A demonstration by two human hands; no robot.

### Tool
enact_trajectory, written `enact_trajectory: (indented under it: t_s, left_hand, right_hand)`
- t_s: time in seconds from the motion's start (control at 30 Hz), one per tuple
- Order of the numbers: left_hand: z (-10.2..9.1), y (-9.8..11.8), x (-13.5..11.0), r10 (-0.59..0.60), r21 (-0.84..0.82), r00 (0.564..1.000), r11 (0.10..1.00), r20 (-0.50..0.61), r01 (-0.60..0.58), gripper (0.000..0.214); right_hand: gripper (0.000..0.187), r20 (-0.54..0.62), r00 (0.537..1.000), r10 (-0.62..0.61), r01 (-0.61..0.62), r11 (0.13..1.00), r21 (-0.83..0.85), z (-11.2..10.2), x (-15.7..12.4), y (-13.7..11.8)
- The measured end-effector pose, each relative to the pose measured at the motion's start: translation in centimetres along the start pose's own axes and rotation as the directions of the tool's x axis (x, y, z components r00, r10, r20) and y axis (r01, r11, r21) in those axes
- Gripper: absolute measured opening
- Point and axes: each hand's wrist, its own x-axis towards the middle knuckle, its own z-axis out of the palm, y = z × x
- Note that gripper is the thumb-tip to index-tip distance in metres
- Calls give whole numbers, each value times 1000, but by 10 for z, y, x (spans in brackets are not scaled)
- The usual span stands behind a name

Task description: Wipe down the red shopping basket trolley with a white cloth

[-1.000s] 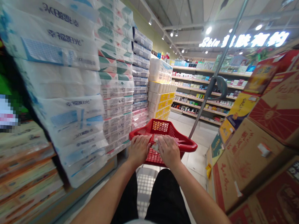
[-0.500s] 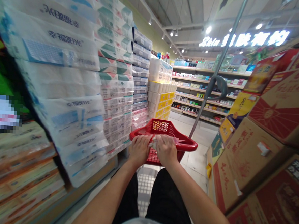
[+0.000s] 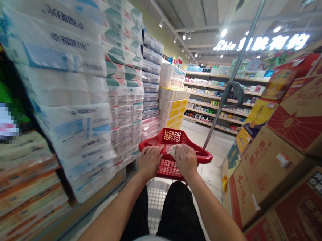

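A red plastic shopping cart (image 3: 203, 158) with a perforated basket stands right in front of my knees. Around the left part of its handle my left hand (image 3: 150, 160) is closed, fingers over the top. My right hand (image 3: 186, 160) presses a crumpled white wipe or tissue (image 3: 173, 150) onto the handle, right of the middle. Part of the wipe is hidden under my fingers. Between the two hands a short stretch of handle shows. A grey metal pole (image 3: 218, 111) with a hooked grip rises slanting from the cart's right side.
Tall stacks of wrapped tissue packs (image 3: 89, 90) line the left. Cardboard cartons (image 3: 264, 170) are piled on the right, with a tiled floor (image 3: 210, 174) between. Shelves of small boxed goods (image 3: 214, 98) and a lit sign (image 3: 264, 42) are at the back.
My right hand has slid to the right along the handle with the wipe, widening the gap between my hands. My left hand stays in nearly the same place.
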Motion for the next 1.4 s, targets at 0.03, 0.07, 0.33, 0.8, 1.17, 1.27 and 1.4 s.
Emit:
enact_trajectory:
  t_s: [0.03,0.07,0.33,0.8,1.17,1.27,1.4]
  left_hand:
    - [0,0,0,0,2,1000,1000,0,0,38]
    - [0,0,0,0,3,1000,1000,-2,0,38]
    - [1,-2,0,-20,-41,1000,999,-9,19,39]
    - [-9,53,28,187,-135,979,975,75,-176,44]
    - [18,62,42,227,-25,973,973,-26,-228,34]
    - [24,55,31,364,-21,931,931,-23,-364,45]
    - [12,54,37,318,-76,948,945,-2,-318,36]
  right_hand:
    - [24,-12,999,49,-49,999,1,1,0,1]
    - [23,-17,997,70,-70,998,2,1,0,2]
    - [28,79,996,-44,39,997,64,-5,-7,-10]
    - [37,300,951,76,-125,981,148,-30,0,60]
    - [27,38,992,117,-107,975,-196,-11,-22,51]
    - [27,7,993,115,-112,975,-193,-10,-24,51]
    - [26,-15,992,122,-123,976,-181,-8,-24,51]
